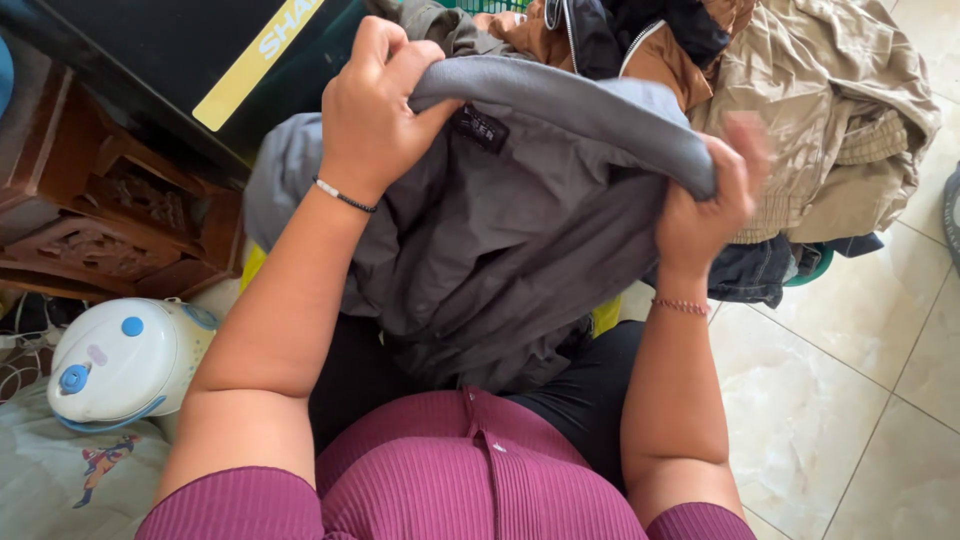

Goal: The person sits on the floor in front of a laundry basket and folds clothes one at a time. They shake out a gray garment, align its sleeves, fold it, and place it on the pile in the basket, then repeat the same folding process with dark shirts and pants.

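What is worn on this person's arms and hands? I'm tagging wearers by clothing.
Both arms are bare below short ribbed maroon sleeves. The left hand has a thin dark beaded bracelet at its wrist; the right hand has a thin pinkish beaded bracelet. No gloves or rings show.

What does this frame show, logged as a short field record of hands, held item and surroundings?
left hand: grips the collar edge of a grey garment, near its dark label
right hand: grips the same edge further along; slightly blurred
garment position: held up over the lap, hanging down
behind: pile of clothes, beige and brown on top
left side: white and blue appliance, carved wooden furniture
floor: pale tiles
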Demonstrator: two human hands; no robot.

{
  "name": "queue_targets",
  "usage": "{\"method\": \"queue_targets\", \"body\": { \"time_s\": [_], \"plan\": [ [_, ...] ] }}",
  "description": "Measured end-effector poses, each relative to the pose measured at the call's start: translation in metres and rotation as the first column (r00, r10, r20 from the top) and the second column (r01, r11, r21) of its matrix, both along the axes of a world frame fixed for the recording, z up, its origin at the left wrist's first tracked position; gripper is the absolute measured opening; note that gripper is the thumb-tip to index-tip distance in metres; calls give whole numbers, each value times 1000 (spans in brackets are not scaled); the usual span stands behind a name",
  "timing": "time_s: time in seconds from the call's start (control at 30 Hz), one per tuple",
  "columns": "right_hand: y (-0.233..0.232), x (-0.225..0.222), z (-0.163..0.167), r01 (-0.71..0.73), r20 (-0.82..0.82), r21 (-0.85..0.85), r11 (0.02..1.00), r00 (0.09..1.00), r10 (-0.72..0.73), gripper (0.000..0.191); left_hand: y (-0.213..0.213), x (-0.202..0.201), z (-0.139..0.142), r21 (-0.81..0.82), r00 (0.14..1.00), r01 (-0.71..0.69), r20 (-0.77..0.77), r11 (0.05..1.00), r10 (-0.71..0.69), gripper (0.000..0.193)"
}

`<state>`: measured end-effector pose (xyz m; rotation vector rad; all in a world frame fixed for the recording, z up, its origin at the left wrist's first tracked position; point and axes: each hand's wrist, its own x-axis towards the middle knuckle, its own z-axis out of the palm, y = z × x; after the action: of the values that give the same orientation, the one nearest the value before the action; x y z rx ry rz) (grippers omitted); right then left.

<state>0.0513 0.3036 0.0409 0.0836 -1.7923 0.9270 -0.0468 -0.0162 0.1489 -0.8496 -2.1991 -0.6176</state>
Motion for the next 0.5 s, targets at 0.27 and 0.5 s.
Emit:
{"method": "queue_targets", "body": {
  "time_s": [0.27,0.5],
  "plan": [
    [1,-18,-32,-488,-345,-871,64,699,627,37,40,13,-8,-120,980,188,96,975,-177,87],
    [-12,-18,-48,-443,-380,-890,-107,592,711,39,99,18,-76,-56,685,362,693,931,-224,130]
  ]
}}
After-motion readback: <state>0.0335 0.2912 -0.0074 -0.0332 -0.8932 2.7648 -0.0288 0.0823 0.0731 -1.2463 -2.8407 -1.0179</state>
